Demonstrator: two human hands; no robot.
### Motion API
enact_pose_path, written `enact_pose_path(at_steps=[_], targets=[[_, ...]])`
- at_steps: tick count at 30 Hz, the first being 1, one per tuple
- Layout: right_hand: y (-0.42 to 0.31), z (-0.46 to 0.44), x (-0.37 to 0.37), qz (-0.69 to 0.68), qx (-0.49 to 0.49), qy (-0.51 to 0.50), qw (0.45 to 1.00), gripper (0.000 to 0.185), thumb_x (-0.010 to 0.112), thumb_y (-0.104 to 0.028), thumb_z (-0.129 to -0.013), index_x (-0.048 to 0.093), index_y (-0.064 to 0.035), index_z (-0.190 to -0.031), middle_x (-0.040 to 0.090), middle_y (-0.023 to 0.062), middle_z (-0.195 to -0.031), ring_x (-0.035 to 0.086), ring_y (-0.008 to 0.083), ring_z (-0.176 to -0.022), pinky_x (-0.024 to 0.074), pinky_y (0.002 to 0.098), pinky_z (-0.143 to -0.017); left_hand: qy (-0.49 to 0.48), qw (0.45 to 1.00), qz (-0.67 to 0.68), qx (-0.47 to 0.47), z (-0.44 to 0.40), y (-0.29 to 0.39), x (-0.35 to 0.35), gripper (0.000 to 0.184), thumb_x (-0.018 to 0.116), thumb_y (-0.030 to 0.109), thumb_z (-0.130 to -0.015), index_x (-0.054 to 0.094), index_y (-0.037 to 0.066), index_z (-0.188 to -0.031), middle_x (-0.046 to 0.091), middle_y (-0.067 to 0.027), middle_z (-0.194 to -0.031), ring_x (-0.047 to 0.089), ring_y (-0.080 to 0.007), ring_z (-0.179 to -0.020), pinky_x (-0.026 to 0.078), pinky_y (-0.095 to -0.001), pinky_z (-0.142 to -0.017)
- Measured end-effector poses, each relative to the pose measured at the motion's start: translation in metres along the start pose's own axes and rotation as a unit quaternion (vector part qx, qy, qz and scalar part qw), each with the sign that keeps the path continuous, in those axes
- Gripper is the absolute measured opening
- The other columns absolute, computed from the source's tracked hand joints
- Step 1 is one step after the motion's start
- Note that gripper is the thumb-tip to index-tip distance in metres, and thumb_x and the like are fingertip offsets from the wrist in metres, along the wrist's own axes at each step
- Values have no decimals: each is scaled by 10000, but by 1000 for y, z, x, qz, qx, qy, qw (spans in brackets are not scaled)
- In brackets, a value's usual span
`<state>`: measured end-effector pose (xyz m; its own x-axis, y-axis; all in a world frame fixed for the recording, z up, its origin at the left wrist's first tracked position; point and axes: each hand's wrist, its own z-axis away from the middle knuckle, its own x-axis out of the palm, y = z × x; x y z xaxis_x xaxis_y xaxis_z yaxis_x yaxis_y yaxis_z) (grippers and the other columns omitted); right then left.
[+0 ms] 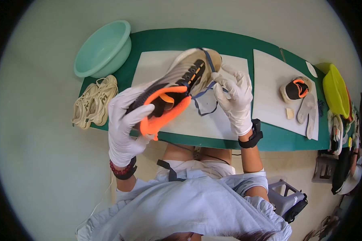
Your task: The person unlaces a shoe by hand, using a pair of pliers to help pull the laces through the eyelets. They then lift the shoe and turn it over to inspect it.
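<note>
In the head view, a grey and black sneaker (173,80) with an orange lining is raised over the white mat (223,124), its toe pointing up and to the right. Gloved in white, my left hand (126,124) grips it around the heel, with the thumb near the orange collar. A dark blue shoelace (207,113) runs across the toe and hangs in a loop beside the shoe. My right hand (234,98), also gloved, pinches this lace near the front of the sneaker. The row of black eyelets faces upward.
On the left are a mint-green basin (104,52) and a pair of cream sneakers (96,102). To the right, another sneaker (295,89), insoles (307,108) and a beige block (289,113) lie on a second mat (269,90). A yellow-green basin (336,90) and a grey stool (283,197) are farther right.
</note>
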<state>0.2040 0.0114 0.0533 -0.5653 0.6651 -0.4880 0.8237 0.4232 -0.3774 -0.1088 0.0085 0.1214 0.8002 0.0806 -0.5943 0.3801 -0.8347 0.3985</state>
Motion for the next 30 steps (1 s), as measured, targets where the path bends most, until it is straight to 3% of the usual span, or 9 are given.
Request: enact_pose_path(at_steps=[1, 4, 9, 16, 17, 23, 26, 27, 30], targets=[[1, -2, 0, -36, 28, -4, 999, 155, 808, -159, -805, 761, -146, -953, 734, 89, -1210, 649, 320, -1209, 470, 469, -1081, 16, 1000, 4, -11, 5, -4, 2, 711, 831, 24, -630, 689, 170, -1311, 655, -190, -1409, 607, -400, -1264, 469, -486, -1075], [-7, -13, -28, 16, -79, -67, 994, 122, 798, -182, -810, 695, -128, -846, 726, 62, -1157, 648, 328, -1215, 436, 527, -1133, 41, 999, 8, -26, 4, -4, 0, 693, 831, 26, -650, 673, 155, -1312, 657, -197, -1411, 611, -396, -1264, 447, -490, -1093], [-12, -6, -56, 50, -83, -192, 977, 434, 738, -451, -872, 614, -94, -657, 718, 64, -1102, 632, 346, -1242, 408, 555, -1165, 76, 993, -84, 13, -3, -2, 1, 720, 805, -18, -632, 660, 159, -1315, 663, -191, -1418, 622, -386, -1275, 447, -480, -1088], [46, 15, -82, 216, 125, -257, 934, 324, 818, -382, -852, 728, -73, -821, 734, 103, -1171, 633, 355, -1237, 525, 460, -1028, 147, 971, -184, 45, -16, -18, 3, 738, 801, -56, -625, 662, 153, -1319, 668, -173, -1401, 642, -387, -1253, 474, -459, -1044], [51, 13, -86, 218, 173, -327, 903, 351, 836, -362, -847, 759, -64, -1016, 734, 122, -1253, 640, 366, -1232, 550, 448, -993, 155, 971, -178, 37, -15, -18, 4, 739, 803, -58, -625, 660, 151, -1319, 665, -175, -1406, 637, -382, -1260, 476, -457, -1042], [45, 11, -101, 24, 156, -269, 950, 516, 828, -397, -901, 728, -34, -1254, 701, 182, -1368, 647, 360, -1253, 520, 444, -1035, 180, 980, -83, 5, -13, -14, 27, 729, 787, -72, -640, 643, 125, -1326, 633, -201, -1440, 594, -361, -1313, 499, -443, -1049], [-19, -24, -106, -70, 232, -116, 963, 527, 825, -406, -919, 724, -6, -1246, 715, 184, -1302, 651, 311, -1230, 499, 398, -1031, 164, 985, 21, -50, 1, -13, 54, 737, 851, -62, -683, 590, 92, -1354, 563, -207, -1441, 567, -366, -1345, 504, -442, -1103], [-29, -17, -97, -142, 290, -60, 945, 534, 836, -430, -909, 725, 9, -1192, 738, 157, -1148, 684, 276, -1068, 517, 362, -938, 178, 979, 76, -71, 5, -10, 70, 766, 890, -36, -682, 574, 95, -1367, 557, -202, -1424, 567, -366, -1338, 509, -440, -1099], [-66, -17, -81, -249, 417, -138, 863, 483, 834, -428, -921, 731, -10, -1141, 734, 114, -991, 685, 237, -882, 538, 351, -822, 197, 967, 129, -100, 11, 4, 108, 816, 956, 7, -674, 555, 104, -1378, 552, -195, -1388, 569, -359, -1317, 515, -436, -1090]])
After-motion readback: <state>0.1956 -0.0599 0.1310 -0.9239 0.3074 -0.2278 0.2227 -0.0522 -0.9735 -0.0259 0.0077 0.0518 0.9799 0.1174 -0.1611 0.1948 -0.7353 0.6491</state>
